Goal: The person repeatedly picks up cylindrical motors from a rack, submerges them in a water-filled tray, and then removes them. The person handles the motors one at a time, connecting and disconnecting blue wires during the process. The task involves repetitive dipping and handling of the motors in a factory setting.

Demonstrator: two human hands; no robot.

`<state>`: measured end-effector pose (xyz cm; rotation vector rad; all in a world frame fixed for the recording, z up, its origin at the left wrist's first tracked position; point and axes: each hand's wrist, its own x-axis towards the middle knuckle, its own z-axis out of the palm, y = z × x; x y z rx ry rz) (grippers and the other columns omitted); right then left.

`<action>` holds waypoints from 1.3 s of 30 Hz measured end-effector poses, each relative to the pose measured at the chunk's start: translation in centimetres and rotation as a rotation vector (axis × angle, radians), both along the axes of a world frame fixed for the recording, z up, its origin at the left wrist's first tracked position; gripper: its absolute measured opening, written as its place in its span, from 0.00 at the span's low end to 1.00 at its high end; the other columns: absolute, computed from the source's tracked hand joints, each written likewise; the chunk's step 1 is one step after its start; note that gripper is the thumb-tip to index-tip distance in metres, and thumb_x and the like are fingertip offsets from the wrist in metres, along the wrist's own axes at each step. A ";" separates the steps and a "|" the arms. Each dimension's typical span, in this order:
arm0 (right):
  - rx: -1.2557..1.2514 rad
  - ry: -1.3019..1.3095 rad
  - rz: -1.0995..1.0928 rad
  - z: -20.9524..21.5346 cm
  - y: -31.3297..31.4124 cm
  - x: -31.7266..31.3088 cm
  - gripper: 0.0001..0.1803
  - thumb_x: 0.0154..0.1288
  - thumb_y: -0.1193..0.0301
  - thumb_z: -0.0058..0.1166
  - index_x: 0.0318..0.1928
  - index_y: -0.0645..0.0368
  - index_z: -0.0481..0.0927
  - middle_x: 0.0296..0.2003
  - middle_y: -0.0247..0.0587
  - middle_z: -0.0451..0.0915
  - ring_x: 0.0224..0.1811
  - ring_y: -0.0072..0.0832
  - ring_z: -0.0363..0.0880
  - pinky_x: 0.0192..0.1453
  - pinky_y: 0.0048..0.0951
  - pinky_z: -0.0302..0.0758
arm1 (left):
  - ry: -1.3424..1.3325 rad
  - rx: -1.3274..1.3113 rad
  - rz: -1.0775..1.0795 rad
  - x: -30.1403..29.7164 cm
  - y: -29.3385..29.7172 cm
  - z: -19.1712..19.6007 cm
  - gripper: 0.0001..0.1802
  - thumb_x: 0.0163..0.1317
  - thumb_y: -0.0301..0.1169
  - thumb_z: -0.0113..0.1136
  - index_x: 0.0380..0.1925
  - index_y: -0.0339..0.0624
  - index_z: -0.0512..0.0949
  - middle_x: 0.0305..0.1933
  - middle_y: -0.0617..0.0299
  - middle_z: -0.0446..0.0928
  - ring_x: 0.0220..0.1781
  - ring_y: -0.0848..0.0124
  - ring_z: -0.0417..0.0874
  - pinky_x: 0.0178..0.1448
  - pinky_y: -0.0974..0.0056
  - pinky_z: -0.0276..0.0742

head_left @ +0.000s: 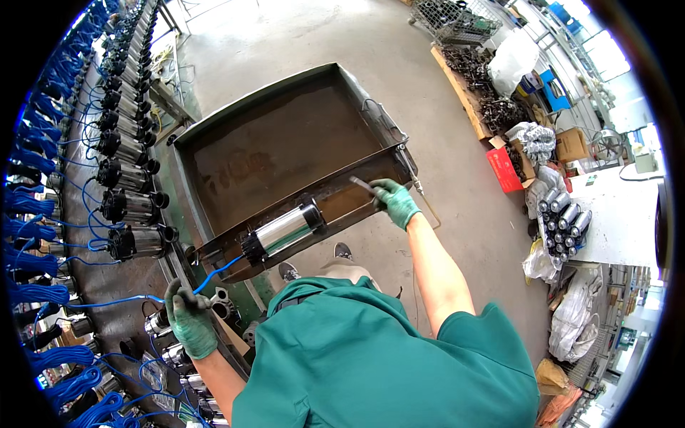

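A silver cylindrical pump [289, 230] with black ends lies on its side on the near ledge of a water-filled metal tank [214, 239]. From its left end a blue cable [225, 269] runs down to my left hand [190, 322], in a green glove, whose fingers are closed around the cable. The cable continues left toward the rack. Over the ledge, right of the pump, my gloved right hand [394, 202] grips a short, narrow grey tool [362, 184]; its exact kind does not show. Neither hand touches the pump's body.
Rows of similar pumps [132, 207] with coiled blue cables [36, 292] line the left. A pipe with a valve [417, 184] is at the tank's right corner. At the right are a red box [504, 170], metal cylinders [567, 217] and a white table [617, 214].
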<state>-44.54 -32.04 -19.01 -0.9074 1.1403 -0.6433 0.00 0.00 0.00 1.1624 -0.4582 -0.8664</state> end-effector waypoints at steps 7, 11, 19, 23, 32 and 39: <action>-0.109 0.203 -0.500 -1.7 -5.2 -5.6 0.11 0.80 0.76 0.54 0.57 0.59 0.83 0.37 0.40 0.85 0.29 0.27 0.85 0.34 0.31 0.86 | 0.028 -0.245 0.036 -2.3 -4.1 6.0 0.20 0.77 0.33 0.61 0.66 0.44 0.77 0.36 0.67 0.68 0.34 0.74 0.68 0.43 0.63 0.70; -0.079 0.437 -0.439 -3.3 -5.9 -6.5 0.12 0.79 0.78 0.51 0.56 0.59 0.84 0.36 0.40 0.84 0.29 0.26 0.85 0.33 0.31 0.86 | 0.055 -0.500 -0.171 -2.7 -5.4 12.5 0.23 0.76 0.34 0.61 0.66 0.38 0.76 0.40 0.64 0.68 0.36 0.72 0.67 0.47 0.61 0.68; -0.687 1.047 0.080 4.3 -2.0 -2.2 0.16 0.72 0.62 0.60 0.54 0.53 0.86 0.50 0.53 0.87 0.54 0.50 0.87 0.61 0.49 0.82 | 0.158 -0.505 -0.238 -5.6 -8.7 11.3 0.24 0.77 0.36 0.60 0.69 0.42 0.72 0.45 0.62 0.69 0.41 0.70 0.74 0.56 0.58 0.71; -0.713 0.967 0.334 0.2 -0.9 0.8 0.15 0.75 0.63 0.58 0.56 0.53 0.85 0.51 0.55 0.87 0.54 0.54 0.85 0.60 0.51 0.81 | 0.170 -0.534 -0.295 -6.8 -10.3 10.9 0.23 0.79 0.36 0.59 0.69 0.43 0.72 0.47 0.62 0.70 0.44 0.69 0.76 0.58 0.56 0.73; -0.482 1.004 0.226 0.0 -1.2 3.7 0.14 0.74 0.66 0.59 0.56 0.53 0.83 0.47 0.59 0.87 0.53 0.60 0.84 0.56 0.52 0.81 | 0.078 -0.501 -0.202 -8.3 -10.4 9.2 0.29 0.76 0.41 0.61 0.74 0.48 0.71 0.80 0.48 0.67 0.43 0.71 0.80 0.56 0.59 0.81; -0.488 0.991 0.198 -0.3 -0.9 3.7 0.14 0.74 0.66 0.56 0.56 0.51 0.82 0.47 0.60 0.87 0.53 0.61 0.84 0.57 0.54 0.81 | 0.066 -0.457 -0.240 -8.4 -9.9 7.8 0.35 0.75 0.45 0.63 0.77 0.49 0.68 0.82 0.49 0.64 0.41 0.74 0.79 0.52 0.62 0.83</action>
